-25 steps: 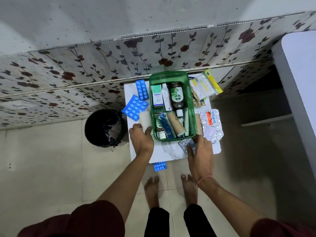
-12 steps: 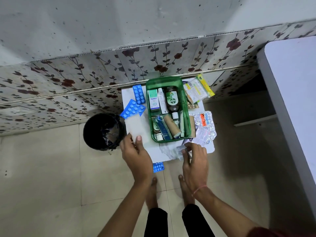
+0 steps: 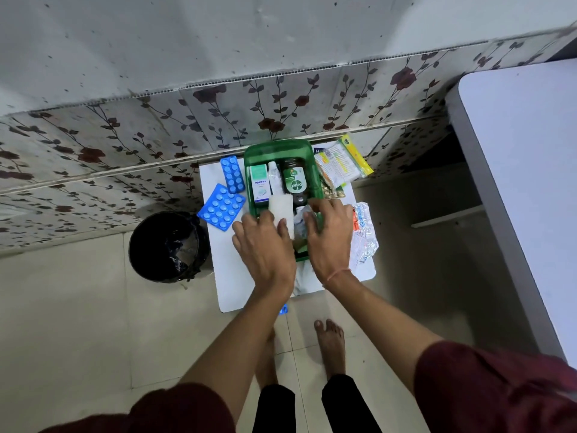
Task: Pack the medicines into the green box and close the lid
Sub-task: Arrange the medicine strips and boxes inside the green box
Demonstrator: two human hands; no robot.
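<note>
Green box [image 3: 253, 157] sitting open on small white surface [image 3: 231, 276] against flowered wall, back half showing white carton [image 3: 259, 184], slim white tube [image 3: 274, 182] and dark Dettol bottle [image 3: 293, 182] side by side. Near half covered by both hands. Left hand [image 3: 265, 245] pinched on flat white pad [image 3: 282, 210], thumb and fingers closed on its near edge, pad lying over box's middle. Right hand [image 3: 327, 235] curled around crumpled silver strip [image 3: 301, 218], fingers bent and closed on it just above box's right side.

Judged mid-packing: two items going in at once, neither let go. Next move likely calls for lowering pad and strip into free room among bottles, then spreading fingers and lifting clear without dragging anything back out.

Still outside: two blue blister packs [image 3: 223, 204] left of box, one flat beside wall edge, one tilted over surface's corner; yellow-edged sachet [image 3: 342, 162] leaning at box's right rear; silver foil strips [image 3: 362, 232] to right, near surface's edge. Small blue scrap [image 3: 283, 309] on floor, mostly behind left forearm. Black bin [image 3: 168, 245] standing left of surface.

Lid not made out anywhere; possibly beneath box or out of view. Contents of box's near half hidden under hands. Print on sachet too small to read. Right hand blurred, so exact finger placement on strip uncertain.
</note>
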